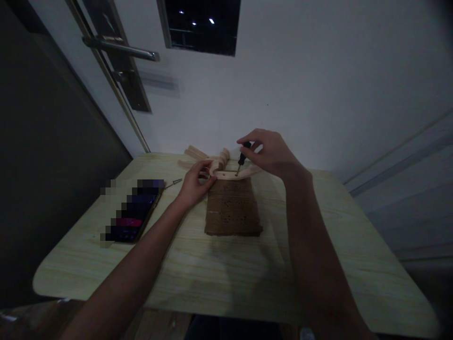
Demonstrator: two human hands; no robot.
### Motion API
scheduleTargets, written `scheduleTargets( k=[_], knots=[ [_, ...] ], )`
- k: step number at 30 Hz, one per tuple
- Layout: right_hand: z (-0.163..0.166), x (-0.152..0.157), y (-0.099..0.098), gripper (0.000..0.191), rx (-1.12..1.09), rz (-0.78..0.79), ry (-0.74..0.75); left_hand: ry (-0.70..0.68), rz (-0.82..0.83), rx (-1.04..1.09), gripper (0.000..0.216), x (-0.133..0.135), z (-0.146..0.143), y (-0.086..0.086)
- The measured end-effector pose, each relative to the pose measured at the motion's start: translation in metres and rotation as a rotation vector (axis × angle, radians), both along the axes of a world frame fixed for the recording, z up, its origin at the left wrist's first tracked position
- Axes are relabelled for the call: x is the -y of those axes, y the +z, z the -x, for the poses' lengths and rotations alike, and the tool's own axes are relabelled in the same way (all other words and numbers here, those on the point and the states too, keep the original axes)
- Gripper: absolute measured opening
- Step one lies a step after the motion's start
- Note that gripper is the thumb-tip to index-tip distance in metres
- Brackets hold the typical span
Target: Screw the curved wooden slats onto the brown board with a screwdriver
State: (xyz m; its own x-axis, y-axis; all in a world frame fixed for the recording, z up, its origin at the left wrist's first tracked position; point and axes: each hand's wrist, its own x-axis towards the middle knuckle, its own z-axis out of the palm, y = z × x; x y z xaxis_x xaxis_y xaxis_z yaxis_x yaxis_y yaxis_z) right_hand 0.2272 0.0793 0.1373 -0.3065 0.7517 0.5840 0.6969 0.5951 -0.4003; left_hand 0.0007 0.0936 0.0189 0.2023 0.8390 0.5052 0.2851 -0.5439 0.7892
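My right hand (271, 152) pinches the black handle of a small screwdriver (242, 161), held upright with its tip on a curved light wooden piece (230, 174). My left hand (194, 182) grips the left end of that wooden piece and holds it down. The piece lies across the far edge of a dark brown board (231, 208) with small holes, flat on the pale wooden table (219, 269). More light wooden parts (198, 156) are stacked just behind the hands.
A phone with a dark screen (136, 212) lies on the table's left side. A thin metal screw or bit (173, 183) rests between it and my left hand. A white wall stands behind the table, with a door and its metal handle (122, 47) at the upper left.
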Motion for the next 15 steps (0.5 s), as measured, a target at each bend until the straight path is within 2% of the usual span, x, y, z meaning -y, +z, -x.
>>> scheduleTargets(
  k=[5, 10, 15],
  knots=[
    [0.001, 0.007, 0.007, 0.028, 0.000, 0.070, 0.055, 0.007, 0.014, -0.011, 0.041, 0.001, 0.000, 0.001],
    [0.003, 0.008, 0.013, 0.014, 0.032, 0.077, 0.051, 0.007, 0.015, -0.014, 0.040, 0.001, 0.000, 0.001],
    [0.002, 0.005, 0.010, 0.014, -0.044, 0.030, 0.061, 0.017, 0.018, -0.016, 0.039, 0.001, 0.000, 0.001]
  ],
)
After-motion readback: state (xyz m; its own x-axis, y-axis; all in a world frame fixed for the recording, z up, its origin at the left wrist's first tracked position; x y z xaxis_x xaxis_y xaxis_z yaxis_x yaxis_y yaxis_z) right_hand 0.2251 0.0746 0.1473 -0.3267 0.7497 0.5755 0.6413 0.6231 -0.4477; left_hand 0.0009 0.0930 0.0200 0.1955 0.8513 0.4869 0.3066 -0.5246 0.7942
